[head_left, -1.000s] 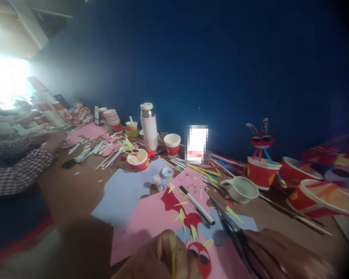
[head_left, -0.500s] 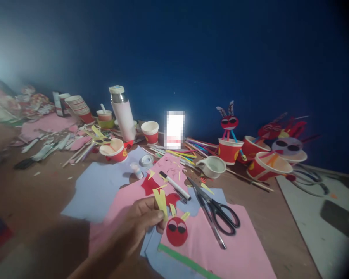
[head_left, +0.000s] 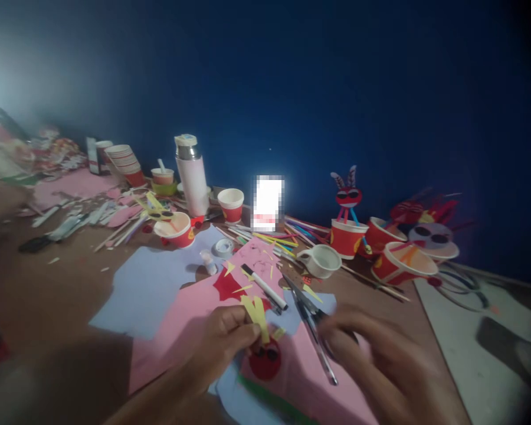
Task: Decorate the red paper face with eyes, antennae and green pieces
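Pinching yellow paper strips between thumb and fingers, the left hand hung above the pink sheet. With those strips as the clock's centre and the dark blue wall at twelve, a round red paper face lay close by at six o'clock; in view their lower end overlapped it, though contact was impossible to tell.

The right hand, blurred, was at between three and four o'clock with its fingers curled over the handle end of the black scissors; whether it gripped them could not be told. The scissor blades pointed toward eleven, and a clear pen lay just beside them.

A white marker with a black cap rested near the strips at one o'clock, a red scrap at ten. Farther off on the counter stood a pale mug at two and a flask at eleven.
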`<state>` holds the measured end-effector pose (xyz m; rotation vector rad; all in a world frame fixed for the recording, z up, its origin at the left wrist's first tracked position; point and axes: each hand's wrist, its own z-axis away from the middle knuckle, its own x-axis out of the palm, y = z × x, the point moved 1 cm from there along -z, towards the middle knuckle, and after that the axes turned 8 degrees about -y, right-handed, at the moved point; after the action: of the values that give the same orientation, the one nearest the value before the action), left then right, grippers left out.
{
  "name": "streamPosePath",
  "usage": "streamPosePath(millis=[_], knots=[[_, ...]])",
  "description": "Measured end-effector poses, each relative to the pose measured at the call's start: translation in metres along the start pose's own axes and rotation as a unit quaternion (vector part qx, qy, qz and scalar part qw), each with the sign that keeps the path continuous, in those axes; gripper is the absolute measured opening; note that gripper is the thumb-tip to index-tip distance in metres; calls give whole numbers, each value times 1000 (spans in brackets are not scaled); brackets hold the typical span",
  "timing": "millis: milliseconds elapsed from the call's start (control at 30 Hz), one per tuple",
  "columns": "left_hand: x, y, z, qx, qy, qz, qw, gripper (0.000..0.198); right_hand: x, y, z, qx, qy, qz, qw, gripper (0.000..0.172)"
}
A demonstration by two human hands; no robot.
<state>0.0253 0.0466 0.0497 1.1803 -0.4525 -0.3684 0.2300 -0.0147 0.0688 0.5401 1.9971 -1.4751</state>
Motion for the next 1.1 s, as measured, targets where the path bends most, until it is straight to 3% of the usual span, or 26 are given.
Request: streamPosePath(millis=[100, 167, 300, 400, 500, 600, 767, 867, 967, 1033, 1100], knots=[[7, -2, -1, -13, -27, -77, 997, 16, 17, 4, -32, 70, -116, -142, 981, 15], [9, -5, -1, -20, -49, -127, 990, 17, 29, 9, -41, 89, -126, -200, 968, 12], [4, -11, 1, -33, -59, -160, 985, 20, 33, 16, -37, 109, -117, -220, 962, 20], [-11, -15, 6, -63, -29, -185, 980, 24, 23, 25, -28, 150, -123, -224, 955, 20], [-30, -21, 11, -92, -30, -270, 958, 28, 19, 33, -16, 161, -169, -158, 960, 23], [-44, -29, 14, -77, -39, -365, 927, 29, 21, 35, -7, 136, -184, 14, 973, 26], [-52, -32, 12, -79, -15, -483, 872, 30, 23, 40, -1, 80, -113, 241, 961, 21], [-54, -23, 12, -108, -9, -536, 837, 34, 25, 41, 0, 30, -57, 296, 953, 23], [-55, -13, 17, -117, -8, -574, 810, 36, 35, 32, 2, -85, -64, 294, 950, 21], [-54, -10, 22, -107, -7, -571, 814, 35, 46, 24, 3, -143, -82, 287, 944, 17], [-49, -12, 28, -84, -17, -541, 837, 33, 57, 17, 3, -163, -87, 295, 938, 10]])
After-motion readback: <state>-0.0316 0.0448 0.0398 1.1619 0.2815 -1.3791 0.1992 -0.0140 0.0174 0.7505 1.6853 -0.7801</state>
